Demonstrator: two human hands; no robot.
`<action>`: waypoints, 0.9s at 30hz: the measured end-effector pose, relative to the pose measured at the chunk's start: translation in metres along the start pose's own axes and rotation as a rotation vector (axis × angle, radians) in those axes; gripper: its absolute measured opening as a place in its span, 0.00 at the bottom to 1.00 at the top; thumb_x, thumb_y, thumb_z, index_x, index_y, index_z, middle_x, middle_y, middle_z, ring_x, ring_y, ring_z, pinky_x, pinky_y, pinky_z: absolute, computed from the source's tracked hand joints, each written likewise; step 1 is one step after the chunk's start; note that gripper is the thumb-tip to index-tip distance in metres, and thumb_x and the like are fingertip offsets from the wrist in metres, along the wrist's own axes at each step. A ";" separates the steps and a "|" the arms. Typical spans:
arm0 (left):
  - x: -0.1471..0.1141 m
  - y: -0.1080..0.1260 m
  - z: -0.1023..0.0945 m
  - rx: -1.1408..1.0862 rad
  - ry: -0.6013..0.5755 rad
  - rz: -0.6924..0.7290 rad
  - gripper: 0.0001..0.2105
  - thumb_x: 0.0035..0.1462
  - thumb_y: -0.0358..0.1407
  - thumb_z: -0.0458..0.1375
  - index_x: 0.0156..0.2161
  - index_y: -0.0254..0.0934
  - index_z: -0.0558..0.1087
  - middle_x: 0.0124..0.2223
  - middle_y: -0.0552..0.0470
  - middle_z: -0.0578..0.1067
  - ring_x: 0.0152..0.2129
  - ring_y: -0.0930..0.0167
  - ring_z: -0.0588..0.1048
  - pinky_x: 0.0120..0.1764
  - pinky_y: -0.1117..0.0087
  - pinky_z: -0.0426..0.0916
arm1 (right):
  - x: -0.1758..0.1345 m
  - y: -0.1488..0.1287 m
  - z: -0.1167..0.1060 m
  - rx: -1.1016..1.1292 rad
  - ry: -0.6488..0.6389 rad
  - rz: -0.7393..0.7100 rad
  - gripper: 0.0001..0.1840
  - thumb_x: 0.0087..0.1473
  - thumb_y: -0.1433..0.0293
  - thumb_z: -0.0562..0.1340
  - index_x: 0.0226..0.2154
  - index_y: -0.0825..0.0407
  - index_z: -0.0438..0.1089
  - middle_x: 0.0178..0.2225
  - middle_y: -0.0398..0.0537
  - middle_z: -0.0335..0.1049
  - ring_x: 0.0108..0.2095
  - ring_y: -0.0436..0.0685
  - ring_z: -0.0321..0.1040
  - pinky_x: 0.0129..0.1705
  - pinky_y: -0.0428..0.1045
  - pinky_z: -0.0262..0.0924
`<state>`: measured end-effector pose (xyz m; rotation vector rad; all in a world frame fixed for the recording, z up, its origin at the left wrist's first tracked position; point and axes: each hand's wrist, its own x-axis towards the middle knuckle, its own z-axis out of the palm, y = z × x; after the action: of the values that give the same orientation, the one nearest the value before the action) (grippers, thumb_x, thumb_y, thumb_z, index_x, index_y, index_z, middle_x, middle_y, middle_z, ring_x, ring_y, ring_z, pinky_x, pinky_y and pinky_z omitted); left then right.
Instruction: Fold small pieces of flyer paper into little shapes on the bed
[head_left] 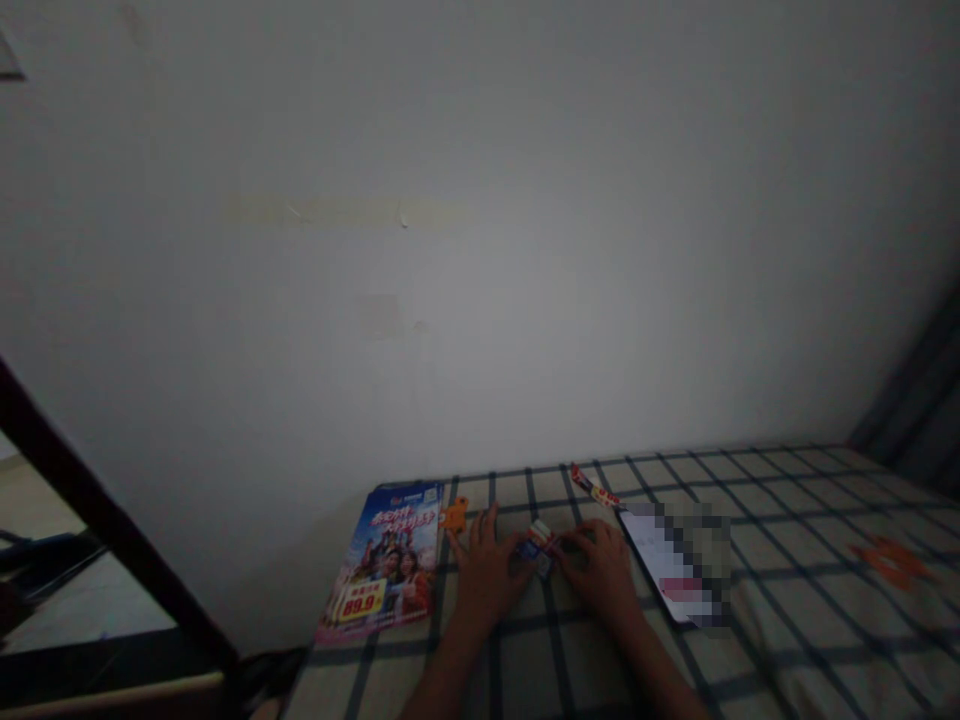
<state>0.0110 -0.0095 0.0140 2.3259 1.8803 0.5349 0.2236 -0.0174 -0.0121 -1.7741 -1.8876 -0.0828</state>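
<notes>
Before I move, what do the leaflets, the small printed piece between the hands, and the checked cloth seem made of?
Leaflets: probably coated paper, smooth; flat printed sheets with overlapping edges.
Small printed piece: likely paper, angular as if folded; too small to judge finish.
Checked cloth: apparently woven fabric, matt; its lines bend over soft rumples.

Leaflets (pixel 386 560) lying on checked cloth (pixel 787 560); tablet (pixel 652 555) resting farther right; dark curtain (pixel 922 400) hanging far right; pale wall (pixel 540 260) rising behind.
</notes>
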 end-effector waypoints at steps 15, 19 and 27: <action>-0.005 0.003 -0.002 0.033 -0.019 0.030 0.31 0.53 0.64 0.56 0.59 0.57 0.71 0.72 0.47 0.55 0.67 0.47 0.51 0.62 0.30 0.29 | -0.003 0.000 -0.002 0.049 -0.037 0.001 0.18 0.51 0.59 0.66 0.46 0.42 0.75 0.51 0.50 0.67 0.55 0.65 0.61 0.60 0.60 0.51; -0.004 0.001 0.001 0.000 -0.016 0.045 0.32 0.50 0.64 0.59 0.59 0.57 0.71 0.71 0.46 0.56 0.67 0.48 0.51 0.62 0.31 0.26 | -0.003 0.001 -0.004 0.063 -0.079 -0.009 0.20 0.51 0.58 0.65 0.47 0.41 0.74 0.52 0.50 0.67 0.56 0.65 0.60 0.61 0.61 0.51; -0.002 -0.006 0.006 -0.077 -0.010 0.089 0.33 0.46 0.57 0.67 0.59 0.59 0.70 0.70 0.48 0.58 0.65 0.47 0.54 0.63 0.31 0.33 | -0.002 0.017 0.008 0.226 -0.019 -0.137 0.17 0.55 0.63 0.63 0.48 0.41 0.75 0.51 0.50 0.70 0.54 0.64 0.63 0.56 0.61 0.58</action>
<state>0.0074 -0.0088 0.0066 2.3666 1.7270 0.5925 0.2368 -0.0143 -0.0252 -1.5000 -1.9469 0.0938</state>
